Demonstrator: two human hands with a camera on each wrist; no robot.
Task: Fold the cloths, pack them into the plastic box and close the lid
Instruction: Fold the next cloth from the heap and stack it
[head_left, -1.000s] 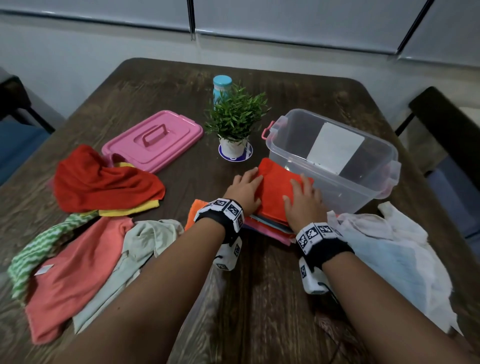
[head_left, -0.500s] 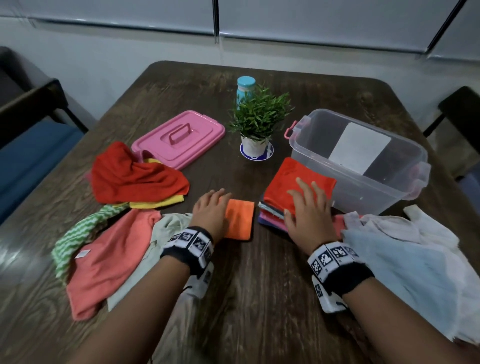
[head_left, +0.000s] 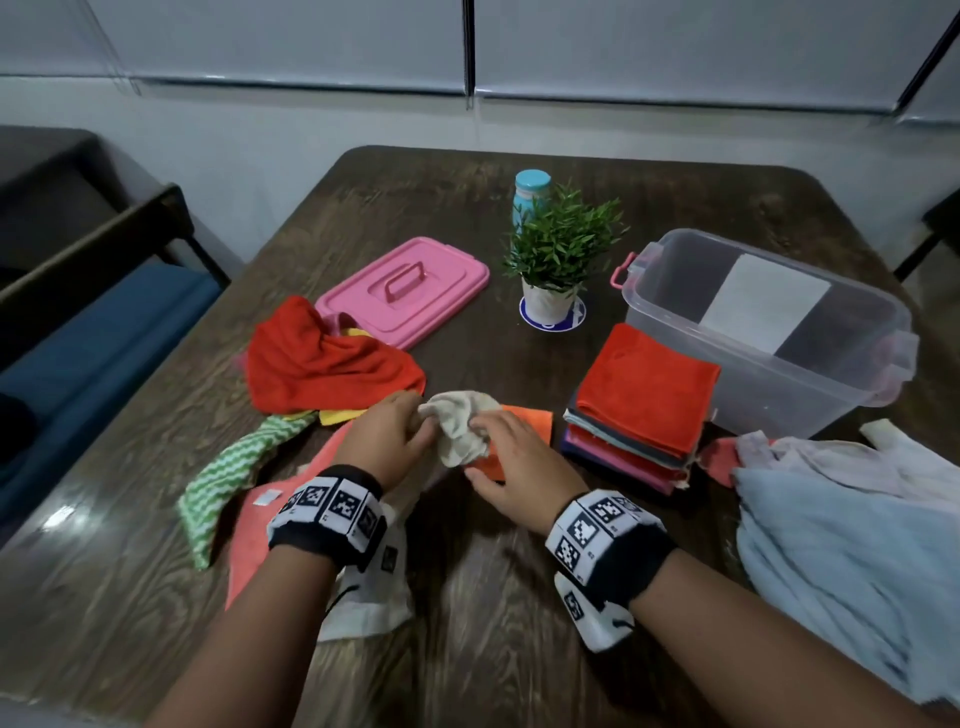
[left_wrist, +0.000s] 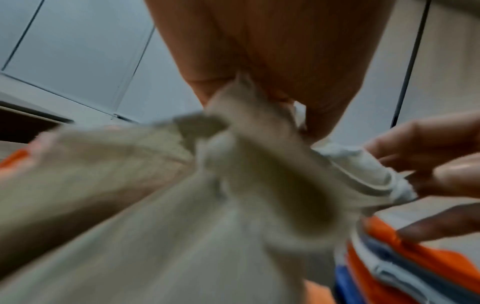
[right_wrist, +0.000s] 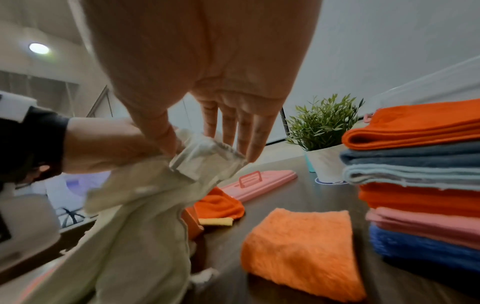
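Both hands hold a crumpled beige cloth (head_left: 460, 426) just above the table, in front of me. My left hand (head_left: 395, 436) pinches one bunched part of the beige cloth (left_wrist: 182, 205). My right hand (head_left: 506, 449) pinches an edge of the beige cloth (right_wrist: 145, 205) between thumb and fingers (right_wrist: 233, 131). A small folded orange cloth (right_wrist: 298, 246) lies under the right hand. A stack of folded cloths (head_left: 644, 405), red on top, stands beside the clear plastic box (head_left: 675, 332). The pink lid (head_left: 402, 288) lies apart at the back left.
Unfolded cloths lie at the left: a red one (head_left: 327, 364), a green striped one (head_left: 228, 473), a salmon one (head_left: 260, 535). Pale blue and white cloths (head_left: 841, 545) are heaped at the right. A potted plant (head_left: 556, 260) and a bottle (head_left: 531, 192) stand mid-table.
My left hand left the small orange cloth and took up the beige cloth. My right hand came off the folded stack and joined it on the same cloth.
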